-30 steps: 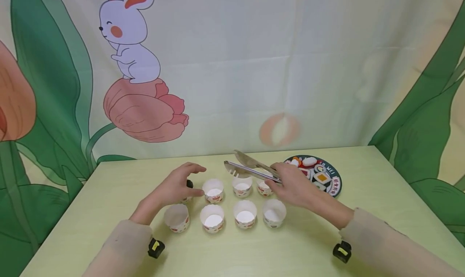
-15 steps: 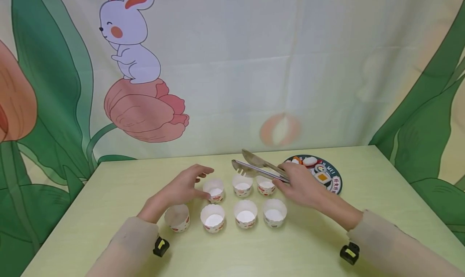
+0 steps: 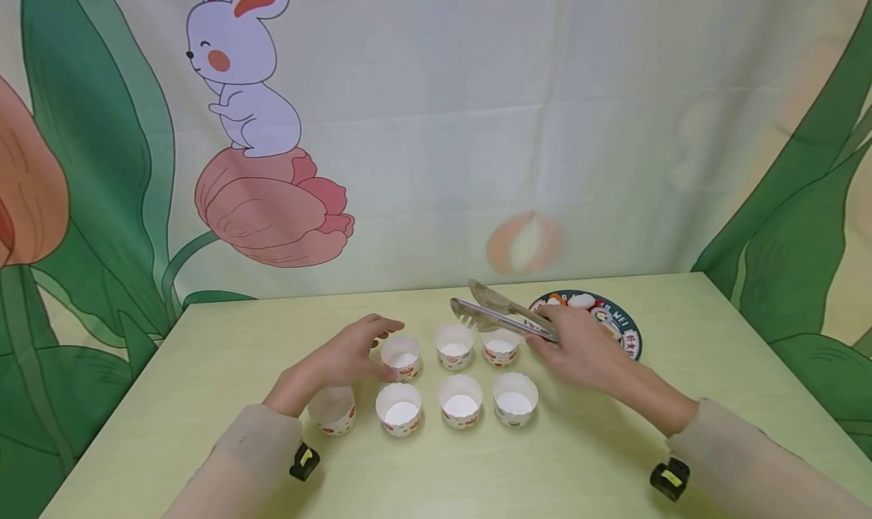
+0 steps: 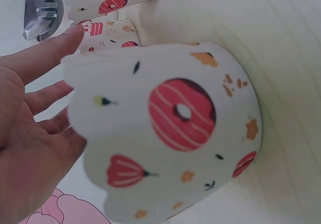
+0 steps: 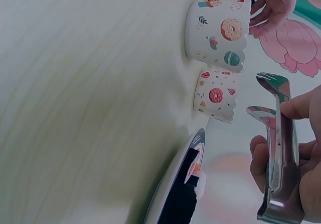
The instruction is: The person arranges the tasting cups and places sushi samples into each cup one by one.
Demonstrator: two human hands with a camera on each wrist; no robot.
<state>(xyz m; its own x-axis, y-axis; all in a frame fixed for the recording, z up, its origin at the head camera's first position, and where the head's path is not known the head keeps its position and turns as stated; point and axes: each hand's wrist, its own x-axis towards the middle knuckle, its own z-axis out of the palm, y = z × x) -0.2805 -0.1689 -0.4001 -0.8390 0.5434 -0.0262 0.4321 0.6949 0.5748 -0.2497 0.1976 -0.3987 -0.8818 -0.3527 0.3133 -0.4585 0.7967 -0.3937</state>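
My right hand grips metal serving tongs. The two tong heads stand apart with nothing between them, above the back-row cups. My left hand has loosely bent fingers spread beside a white paper cup in the back row, the thumb right at its side. In the left wrist view, a donut-printed cup fills the middle, with the left hand at its scalloped rim. Another back-row cup at the left is hidden behind that hand. The right wrist view shows the tongs between thumb and fingers.
More white printed cups stand in two rows, including a front-right cup and a front-left cup. At the back right lies a dark-rimmed plate of sushi pieces, partly behind the right hand. A printed cloth hangs behind the table.
My right hand has moved right with the tongs, over part of the plate. My left hand has shifted slightly right, closer to the back-row cup, covering the cup at its left.
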